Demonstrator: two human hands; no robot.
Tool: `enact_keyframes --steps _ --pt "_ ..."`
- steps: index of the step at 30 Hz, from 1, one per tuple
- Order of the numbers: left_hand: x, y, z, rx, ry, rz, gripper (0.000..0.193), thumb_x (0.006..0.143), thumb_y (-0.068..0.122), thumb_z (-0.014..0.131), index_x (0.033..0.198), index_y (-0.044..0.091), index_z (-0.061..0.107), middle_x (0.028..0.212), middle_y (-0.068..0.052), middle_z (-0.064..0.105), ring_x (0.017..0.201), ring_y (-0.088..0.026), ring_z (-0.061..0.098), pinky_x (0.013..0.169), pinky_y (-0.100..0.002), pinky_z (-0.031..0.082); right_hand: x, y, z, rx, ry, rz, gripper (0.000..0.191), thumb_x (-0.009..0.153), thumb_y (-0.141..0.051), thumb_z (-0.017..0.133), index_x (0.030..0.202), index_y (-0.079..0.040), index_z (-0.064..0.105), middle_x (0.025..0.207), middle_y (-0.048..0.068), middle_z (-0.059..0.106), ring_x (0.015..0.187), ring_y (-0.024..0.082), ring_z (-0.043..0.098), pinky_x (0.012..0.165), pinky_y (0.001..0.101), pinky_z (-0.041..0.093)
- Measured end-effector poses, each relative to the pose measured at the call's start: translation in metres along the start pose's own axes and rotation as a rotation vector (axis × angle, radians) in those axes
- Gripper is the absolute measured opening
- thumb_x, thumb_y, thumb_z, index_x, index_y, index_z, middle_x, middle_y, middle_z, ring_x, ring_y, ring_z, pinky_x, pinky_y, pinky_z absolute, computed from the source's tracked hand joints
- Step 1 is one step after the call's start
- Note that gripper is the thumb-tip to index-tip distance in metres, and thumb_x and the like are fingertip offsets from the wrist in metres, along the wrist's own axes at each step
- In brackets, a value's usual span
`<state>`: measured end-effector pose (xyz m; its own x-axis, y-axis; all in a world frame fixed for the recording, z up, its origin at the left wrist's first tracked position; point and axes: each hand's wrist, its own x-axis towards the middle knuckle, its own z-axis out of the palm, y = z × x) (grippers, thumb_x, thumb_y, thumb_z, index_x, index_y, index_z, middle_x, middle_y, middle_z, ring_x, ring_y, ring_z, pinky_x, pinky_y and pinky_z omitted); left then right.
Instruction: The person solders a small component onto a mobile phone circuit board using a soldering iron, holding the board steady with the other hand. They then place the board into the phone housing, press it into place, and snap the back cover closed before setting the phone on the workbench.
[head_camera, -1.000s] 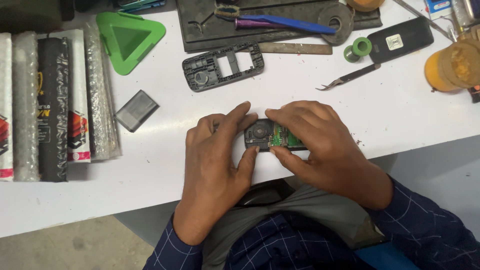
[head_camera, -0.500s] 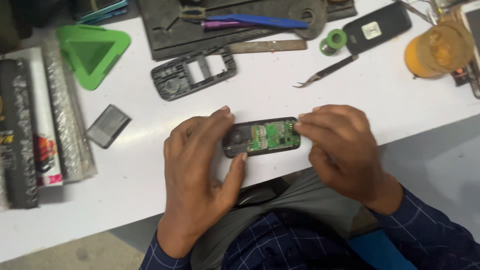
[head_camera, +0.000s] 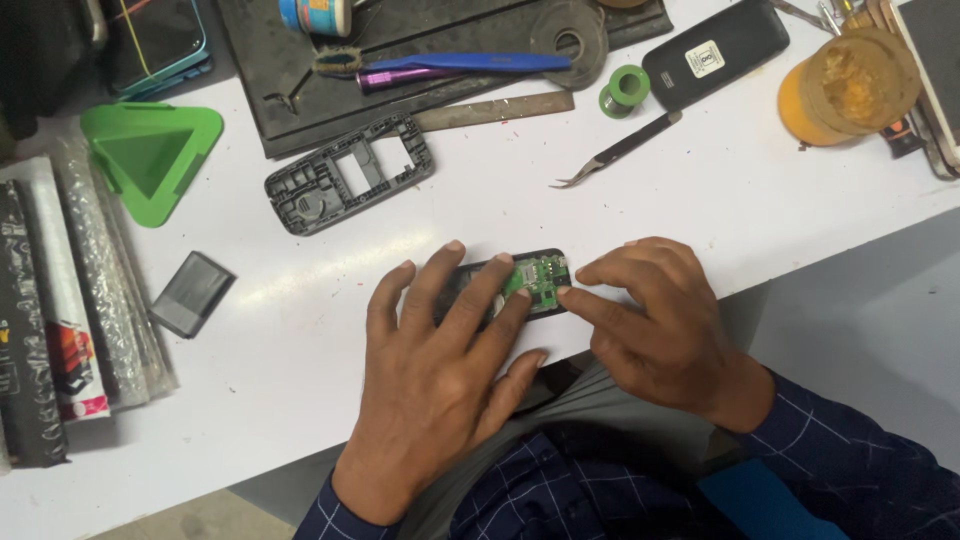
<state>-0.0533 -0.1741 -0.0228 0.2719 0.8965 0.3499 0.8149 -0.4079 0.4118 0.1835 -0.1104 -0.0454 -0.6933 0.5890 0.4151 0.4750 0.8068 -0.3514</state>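
The left hand (head_camera: 440, 370) is lying flat over the opened mobile phone (head_camera: 540, 282), fingers spread and pressing it down onto the white table (head_camera: 700, 200) near the front edge, probably so that the handset is not sliding while it is being worked on. The right hand (head_camera: 660, 320) is coming in from the other side, its fingertips (head_camera: 568, 293) touching the end of the phone where the green circuit board (head_camera: 535, 275) is showing; neither hand is wrapping around the phone, both are merely pressing or pinching at it, and whether the right hand is actually gripping an edge is hard to tell.

Most of the phone is lying hidden beneath the left fingers, so only its right end is showing. Just behind it, the grey inner frame (head_camera: 348, 172) of a phone is lying apart, set aside face up. A small grey battery (head_camera: 190, 293) is sitting well to the left, near a green triangular stand (head_camera: 150, 155). Bent-tip tweezers (head_camera: 615, 152) are resting between the hands and a black back cover (head_camera: 715, 50), within easy reach. A dark work mat (head_camera: 400, 100) is carrying a blue-handled brush (head_camera: 450, 65) and a purple tool. An orange tub (head_camera: 845, 85) is sitting at the right, and the packets at the left edge are being cut off by the frame
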Motion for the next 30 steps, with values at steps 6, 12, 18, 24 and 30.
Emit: enact_keyframes --steps 6,12,18,24,30 --pt "0.004 -0.002 0.003 0.008 -0.030 0.002 0.038 0.093 0.034 0.071 0.118 0.006 0.075 0.138 -0.009 0.063 0.135 -0.034 0.050 0.112 -0.057 0.033 0.004 -0.001 -0.001 0.003 -0.061 0.038 0.042 0.076 -0.004 0.070 0.118 -0.012 0.071 0.117 0.007 0.062 0.114 0.027 0.058 0.104 0.0503 0.043" --pt "0.009 -0.003 0.002 -0.032 -0.018 -0.004 0.031 0.089 0.025 0.073 0.114 0.007 0.075 0.143 -0.017 0.059 0.134 -0.037 0.050 0.112 -0.056 0.033 0.007 -0.002 -0.004 -0.005 -0.108 0.056 0.038 0.078 -0.008 0.070 0.116 -0.011 0.071 0.118 0.007 0.061 0.115 0.028 0.056 0.104 0.0514 0.039" --pt "0.010 -0.001 0.003 -0.097 -0.004 -0.029 0.032 0.090 0.022 0.075 0.117 0.006 0.067 0.139 -0.015 0.060 0.129 -0.034 0.056 0.110 -0.053 0.038 0.007 -0.005 -0.011 0.140 -0.037 0.195 0.032 0.082 -0.005 0.067 0.113 -0.008 0.068 0.119 0.010 0.065 0.113 0.026 0.060 0.101 0.0457 0.043" --pt "0.005 0.000 0.001 -0.235 0.064 -0.035 0.039 0.090 0.019 0.078 0.119 0.006 0.056 0.138 -0.014 0.061 0.127 -0.033 0.057 0.107 -0.050 0.041 0.005 -0.012 -0.022 0.547 0.102 0.555 0.033 0.093 -0.001 0.063 0.126 0.001 0.061 0.115 0.011 0.071 0.099 0.014 0.067 0.084 0.0267 0.055" --pt "0.000 0.006 0.002 -0.303 0.117 -0.037 0.043 0.088 0.019 0.081 0.119 0.008 0.052 0.142 -0.014 0.060 0.129 -0.035 0.057 0.108 -0.049 0.042 0.009 -0.019 -0.016 1.073 -0.122 0.839 0.028 0.094 -0.007 0.063 0.121 0.003 0.066 0.086 0.010 0.075 0.070 0.008 0.068 0.057 0.0206 0.055"
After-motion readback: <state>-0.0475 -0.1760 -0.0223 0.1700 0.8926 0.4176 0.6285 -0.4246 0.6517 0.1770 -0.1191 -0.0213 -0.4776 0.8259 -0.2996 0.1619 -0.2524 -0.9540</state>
